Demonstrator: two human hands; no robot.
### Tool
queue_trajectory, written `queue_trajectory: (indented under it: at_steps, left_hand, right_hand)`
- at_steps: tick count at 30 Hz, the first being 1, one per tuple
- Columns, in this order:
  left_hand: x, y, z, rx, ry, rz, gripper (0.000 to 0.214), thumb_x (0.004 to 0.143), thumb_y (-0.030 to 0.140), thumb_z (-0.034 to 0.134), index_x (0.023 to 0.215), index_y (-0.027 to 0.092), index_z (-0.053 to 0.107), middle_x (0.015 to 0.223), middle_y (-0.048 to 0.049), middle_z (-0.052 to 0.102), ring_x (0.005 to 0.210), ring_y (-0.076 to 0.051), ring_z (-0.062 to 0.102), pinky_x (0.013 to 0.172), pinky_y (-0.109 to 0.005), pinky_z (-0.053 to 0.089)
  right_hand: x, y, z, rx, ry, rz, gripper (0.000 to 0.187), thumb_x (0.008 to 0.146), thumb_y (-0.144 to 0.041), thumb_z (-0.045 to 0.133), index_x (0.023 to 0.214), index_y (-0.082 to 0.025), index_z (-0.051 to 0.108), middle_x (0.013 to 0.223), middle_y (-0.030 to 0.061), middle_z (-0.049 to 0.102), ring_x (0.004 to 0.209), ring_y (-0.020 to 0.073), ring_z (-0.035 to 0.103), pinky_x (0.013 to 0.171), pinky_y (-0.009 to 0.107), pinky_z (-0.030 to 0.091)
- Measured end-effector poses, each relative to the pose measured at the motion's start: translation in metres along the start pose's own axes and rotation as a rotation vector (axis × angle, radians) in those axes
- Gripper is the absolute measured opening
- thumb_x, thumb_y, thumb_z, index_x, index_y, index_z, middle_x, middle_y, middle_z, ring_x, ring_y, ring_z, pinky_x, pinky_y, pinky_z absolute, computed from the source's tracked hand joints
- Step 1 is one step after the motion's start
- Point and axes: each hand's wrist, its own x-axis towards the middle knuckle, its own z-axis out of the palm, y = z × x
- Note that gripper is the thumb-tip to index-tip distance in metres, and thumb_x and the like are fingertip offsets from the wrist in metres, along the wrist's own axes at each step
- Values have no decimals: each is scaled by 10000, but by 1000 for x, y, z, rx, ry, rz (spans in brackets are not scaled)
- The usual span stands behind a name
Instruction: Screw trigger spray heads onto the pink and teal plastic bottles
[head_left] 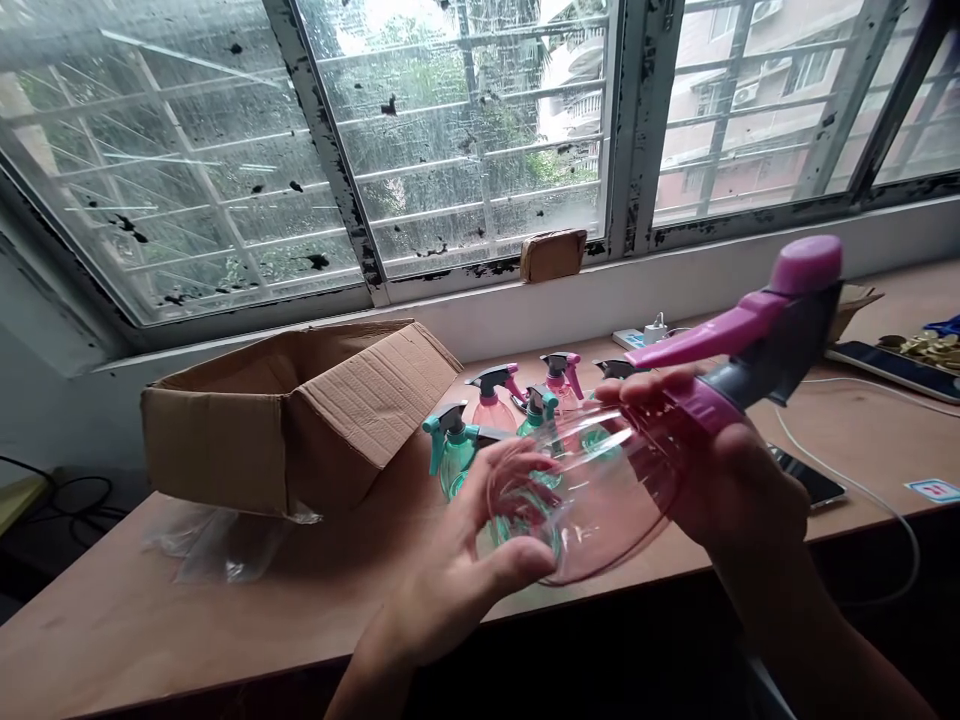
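A clear pink spray bottle [600,500] with a pink and grey trigger head is held on its side above the table's front edge. Its base points left and its head points up to the right. My left hand [472,560] is closed around the base end, thumb below and fingers behind the clear wall. My right hand [735,490] grips the bottle's shoulder and neck just under the pink collar. Beyond the bottle stand several more spray bottles, among them a green one [455,455] and a pink one [493,408]; the held bottle partly hides them.
An open cardboard box [217,450] sits at the left, with clear plastic bags [232,545] beside it. A phone [810,475], a white cable [877,490] and a tablet [900,370] lie at the right. A power strip [634,340] is by the wall.
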Motion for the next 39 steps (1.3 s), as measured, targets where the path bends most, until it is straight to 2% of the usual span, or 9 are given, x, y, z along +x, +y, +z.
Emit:
queue_trajectory:
  at_steps: [5,10,13,16,19,22,30,34,39]
  left_hand:
    - [0,-3,0,470,250,420,978,812,431,988,1626,390,448,1607,-100,555,1428,-320,589,1190,-460,528]
    - [6,-4,0,757,309,795,1100,736,255,1043,1647,308,430,1634,-145,507,1552,-362,477,1281,-561,474]
    - [4,-5,0,629,223,684,1177,746,398,1030,1699,335,342,1692,-163,441,1594,-405,433,1327,-638,398]
    - [2,-10,-2,331,72,379,1327,709,613,994,1748,392,200,1758,-172,367,1618,-469,393,1312,-696,379]
    - [2,-12,-1,-32,-80,101,1183,778,914,728,1731,354,307,1697,-198,474,1524,-513,511,1201,-729,476]
    - [5,-7,3,-168,-137,-17,1051,887,969,487,1660,257,462,1552,-239,611,1352,-491,667,1126,-713,527]
    - [3,9,8,-96,-183,-217,868,763,619,964,1485,297,605,1491,-133,671,1461,-435,582,1249,-625,424]
    - [3,1,10,254,-93,-121,1092,674,483,1056,1584,308,478,1603,-154,569,1497,-418,530,1263,-573,425]
    - [8,-13,21,543,37,23,1116,737,588,991,1631,308,383,1633,-199,533,1234,-369,690,1046,-517,591]
  right_hand:
    - [3,4,2,-10,79,68,291,955,-472,796,1215,-342,817,1276,35,838,1270,297,763,1144,494,603]
    - [2,6,0,10,56,14,269,961,-518,783,1169,-351,814,1283,16,832,1291,287,750,1174,492,583]
    - [1,3,-2,-9,-75,-29,358,937,-622,777,1153,-338,818,1371,24,788,1350,310,709,1184,499,572]
    - [0,0,-3,1,-184,-24,424,949,-685,732,1192,-345,803,1379,42,776,1332,340,710,1176,564,562]
    - [-2,1,-2,-21,-200,-45,397,985,-659,697,1206,-342,789,1347,54,789,1317,326,707,1188,557,542]
    - [-3,3,-5,-60,-191,-74,365,1005,-602,681,1196,-312,792,1292,83,799,1291,327,711,1157,546,559]
    - [-4,1,-19,-134,-186,-125,420,985,-694,605,1048,-339,822,1095,66,801,1109,330,688,1165,552,486]
    - [-1,1,-13,-128,-147,-77,313,1019,-478,607,852,-315,816,871,56,775,1000,311,673,995,510,549]
    - [2,0,-7,-127,-21,-18,322,1038,-431,606,872,-281,837,816,50,761,879,277,667,877,449,546]
